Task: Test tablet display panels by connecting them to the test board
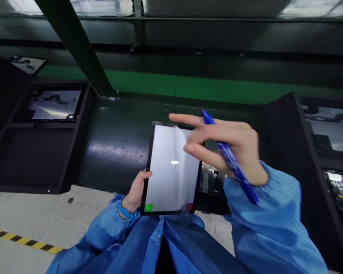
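Note:
My left hand (136, 190) grips the left edge of a tablet (171, 171), thumb on the front bezel. The tablet's lit screen is plain white, with a small green square at the lower left and a red one at the lower right. A pale streak runs down it; I cannot tell whether it is a reflection or a film. Over the tablet's upper right corner hovers my right hand (228, 140), slightly blurred, index finger stretched to the left. It holds a blue pen (231, 160) slanting between the fingers. Part of the screen's right side is hidden behind that hand.
Black compartment trays (74, 152) on the left and a black rack (288, 133) on the right hold display panels (55, 104). A green post (77, 45) rises from the dark bench top (117, 133). Yellow-black tape (25, 242) marks the floor.

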The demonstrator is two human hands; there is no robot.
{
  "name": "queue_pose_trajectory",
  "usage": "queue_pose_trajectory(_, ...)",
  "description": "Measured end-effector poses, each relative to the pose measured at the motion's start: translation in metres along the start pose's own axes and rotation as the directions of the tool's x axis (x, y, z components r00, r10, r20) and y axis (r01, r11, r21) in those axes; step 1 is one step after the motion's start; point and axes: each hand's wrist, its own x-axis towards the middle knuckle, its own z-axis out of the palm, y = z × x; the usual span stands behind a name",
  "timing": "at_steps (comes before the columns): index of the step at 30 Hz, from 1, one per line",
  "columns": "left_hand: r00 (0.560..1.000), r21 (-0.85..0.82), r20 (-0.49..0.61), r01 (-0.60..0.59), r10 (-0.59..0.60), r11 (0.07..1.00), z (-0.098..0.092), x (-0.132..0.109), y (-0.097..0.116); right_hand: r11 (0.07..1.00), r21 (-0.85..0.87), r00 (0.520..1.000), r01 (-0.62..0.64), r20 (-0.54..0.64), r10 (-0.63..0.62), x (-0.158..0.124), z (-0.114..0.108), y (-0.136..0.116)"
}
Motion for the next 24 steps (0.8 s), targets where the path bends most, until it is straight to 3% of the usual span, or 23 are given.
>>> queue_pose_trajectory(5,0.992,0.064,0.069,0.097,-0.102,0.993,0.002,-0.010,-0.007,0.955,0.253,0.948,-0.155,-0.233,0.216,0.014,0.003,0.034)
queue_pose_trajectory(8,0.995,0.001,0.035,0.089,-0.089,0.996,0.000,-0.013,0.001,0.936,0.322,0.979,-0.143,-0.097,0.182,0.012,-0.005,0.042)
queue_pose_trajectory(10,0.998,-0.003,0.006,0.055,-0.055,0.998,-0.001,-0.014,0.007,0.972,0.205,0.993,-0.114,0.059,0.104,0.010,-0.009,0.043)
queue_pose_trajectory(12,0.999,-0.009,-0.002,0.049,-0.049,0.999,-0.001,-0.015,0.012,0.995,0.050,0.987,-0.083,0.139,0.075,0.009,-0.010,0.042)
queue_pose_trajectory(14,0.999,-0.039,0.017,0.047,-0.046,0.998,0.000,-0.015,0.014,0.995,0.028,0.983,-0.091,0.161,0.085,0.009,-0.011,0.043)
queue_pose_trajectory(17,0.999,-0.114,0.054,0.003,0.003,0.994,0.000,-0.017,0.017,0.983,0.153,0.987,-0.097,0.142,0.075,0.010,-0.013,0.048)
queue_pose_trajectory(21,0.994,-0.154,0.089,-0.054,0.068,0.987,-0.002,-0.019,0.021,0.984,0.108,0.981,-0.145,0.149,0.128,0.013,-0.015,0.055)
queue_pose_trajectory(24,0.991,-0.179,0.094,-0.078,0.096,0.981,-0.003,-0.020,0.024,0.967,0.170,0.978,-0.191,0.121,0.171,0.015,-0.013,0.060)
